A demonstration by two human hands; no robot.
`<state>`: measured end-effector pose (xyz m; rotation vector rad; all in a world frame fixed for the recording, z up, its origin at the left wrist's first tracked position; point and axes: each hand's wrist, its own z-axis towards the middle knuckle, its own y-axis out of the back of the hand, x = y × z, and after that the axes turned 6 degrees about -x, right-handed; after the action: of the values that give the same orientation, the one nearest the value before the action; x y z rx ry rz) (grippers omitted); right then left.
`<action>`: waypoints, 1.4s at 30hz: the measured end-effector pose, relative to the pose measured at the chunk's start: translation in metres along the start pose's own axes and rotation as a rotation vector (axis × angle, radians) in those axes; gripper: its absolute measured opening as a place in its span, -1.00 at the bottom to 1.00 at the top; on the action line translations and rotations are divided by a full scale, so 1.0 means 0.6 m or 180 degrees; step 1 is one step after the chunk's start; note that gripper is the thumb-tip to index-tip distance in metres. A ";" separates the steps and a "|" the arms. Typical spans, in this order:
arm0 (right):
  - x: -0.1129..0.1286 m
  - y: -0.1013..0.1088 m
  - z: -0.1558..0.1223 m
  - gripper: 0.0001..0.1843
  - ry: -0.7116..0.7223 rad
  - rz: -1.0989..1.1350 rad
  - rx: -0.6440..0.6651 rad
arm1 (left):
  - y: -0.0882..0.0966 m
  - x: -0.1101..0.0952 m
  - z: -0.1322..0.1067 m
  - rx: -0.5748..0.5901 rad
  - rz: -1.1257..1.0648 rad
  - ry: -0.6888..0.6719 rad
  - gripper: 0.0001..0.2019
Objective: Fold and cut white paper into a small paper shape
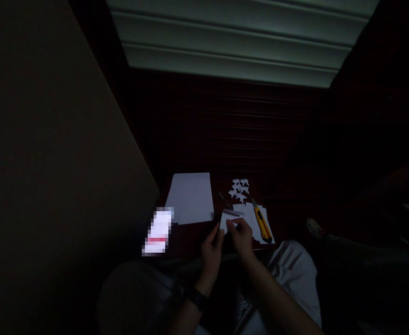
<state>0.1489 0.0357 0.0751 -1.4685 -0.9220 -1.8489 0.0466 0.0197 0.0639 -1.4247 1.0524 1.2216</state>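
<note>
Between my two hands is a small piece of white paper (226,217), its far edge folded or raised. My left hand (211,245) pinches the paper's near left side. My right hand (240,232) has its thumb and fingers closed on the paper's right part. Just right of it lie several white paper pieces (251,215), with a yellow utility knife (261,220) resting on top. Behind them sits a cluster of small folded white paper shapes (239,189). A thin dark pen-like stick (224,199) lies left of that cluster.
A large white sheet stack (191,197) lies at the left of the small dark table (186,239). A bright, pixelated screen-like object (157,231) is at its left edge. Behind rises a slatted shutter (232,51). A shoe (315,228) shows on the right. The room is dim.
</note>
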 end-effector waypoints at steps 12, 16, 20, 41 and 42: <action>0.011 0.007 0.006 -0.64 -0.0090 0.0151 0.0155 | 0.000 -0.008 -0.004 0.0077 0.0314 -0.0314 -0.63; 0.010 0.005 0.004 -0.66 -0.0158 0.0230 0.0259 | -0.002 -0.013 -0.008 0.0039 0.0307 -0.0390 -0.63; 0.008 0.008 0.005 -0.67 -0.0207 0.0190 0.0343 | -0.003 -0.010 -0.008 0.0077 0.0248 -0.0359 -0.63; 0.015 0.009 0.005 -0.67 -0.0105 0.0333 0.0200 | 0.003 0.004 0.004 -0.0080 0.0490 -0.0474 -0.66; 0.014 0.009 0.005 -0.68 -0.0097 0.0303 0.0190 | 0.004 0.003 0.009 -0.0092 0.0472 -0.0427 -0.66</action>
<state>0.1531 0.0345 0.0849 -1.4821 -0.8982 -1.7208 0.0437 0.0247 0.0616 -1.2853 1.0661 1.4239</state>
